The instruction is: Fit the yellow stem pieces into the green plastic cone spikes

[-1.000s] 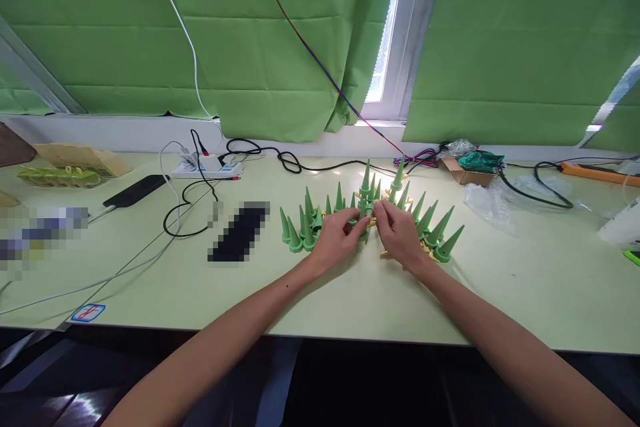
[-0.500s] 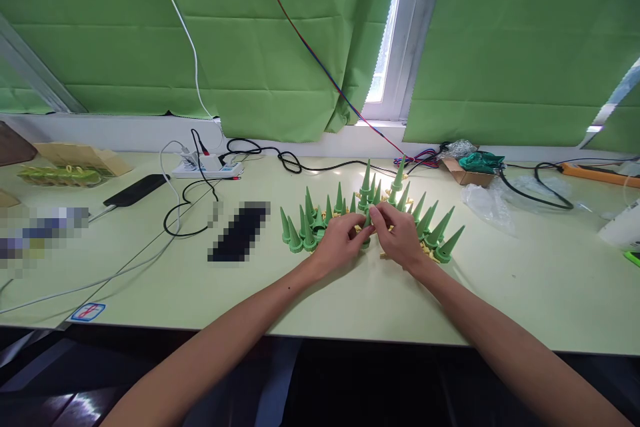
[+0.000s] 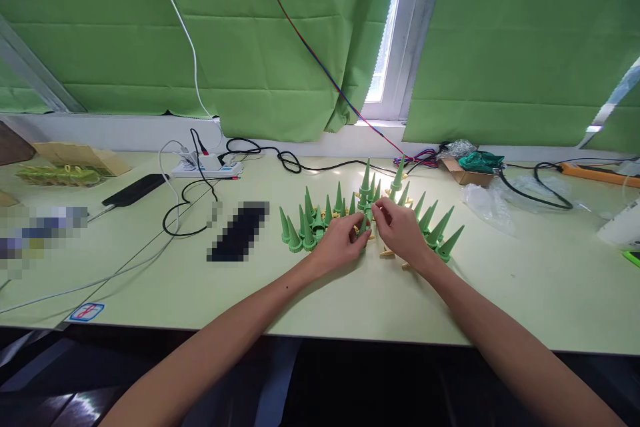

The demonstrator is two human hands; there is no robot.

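Observation:
My left hand (image 3: 341, 240) is closed around a green cone-shaped spike (image 3: 363, 225), its tip pointing up between the fingers. Just right of it, my right hand (image 3: 401, 228) has its thumb and fingertips pinched together; whatever sits in them is too small or hidden to make out. Green spikes stand on the table in two groups: a left cluster (image 3: 294, 239) beside my left hand and a right cluster (image 3: 453, 243) beyond my right wrist. Small yellowish pieces (image 3: 387, 254) lie among and in front of them, some covered by my hands.
A pixelated dark object (image 3: 239, 232) lies left of the spikes. Farther left are a black phone-like slab (image 3: 135, 190), a white power strip (image 3: 210, 170) and loose cables. A cardboard box (image 3: 467, 173) and clear plastic bags (image 3: 487, 207) sit at the back right.
My right hand has drawn slightly apart from my left, moving a little right. The spike in my left hand now tilts and shows more clearly. More yellowish pieces show below my right hand.

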